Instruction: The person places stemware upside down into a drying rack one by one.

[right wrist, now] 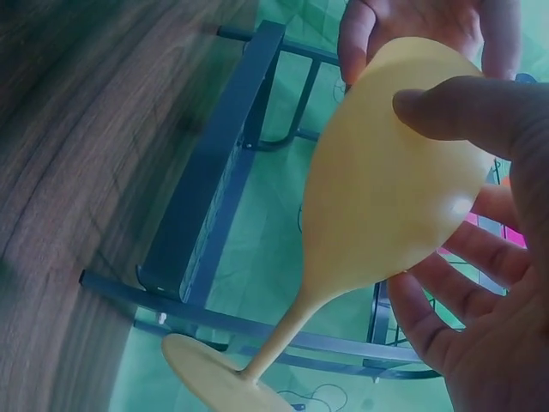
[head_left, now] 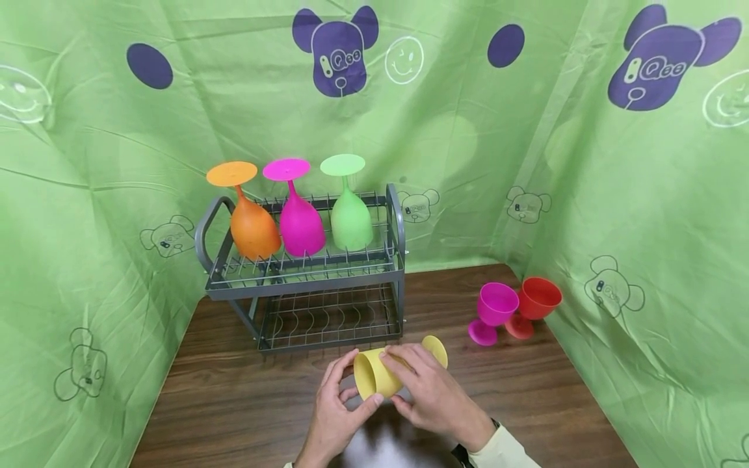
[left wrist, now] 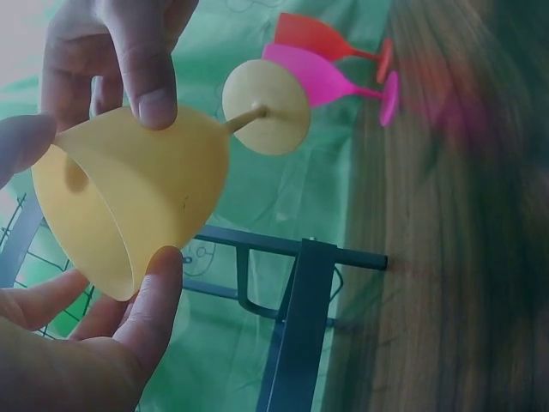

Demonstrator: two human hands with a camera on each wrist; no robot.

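Observation:
A yellow plastic goblet (head_left: 385,378) lies tipped on its side in the air between both hands, its mouth facing left and its round foot pointing right. At the rim, the left hand (head_left: 335,408) pinches it with thumb and fingers. The right hand (head_left: 434,392) grips the bowl, thumb on one side and fingers on the other. From the right wrist view, the goblet (right wrist: 377,197) shows its stem and foot free of both hands. The left wrist view looks partly into the open mouth of the goblet (left wrist: 176,184).
Just behind the hands stands a two-tier grey dish rack (head_left: 304,284). Upside down on its top tier are orange (head_left: 254,227), magenta (head_left: 301,227) and green (head_left: 352,224) goblets. Upright at the table's right are a magenta goblet (head_left: 496,305) and a red goblet (head_left: 538,300).

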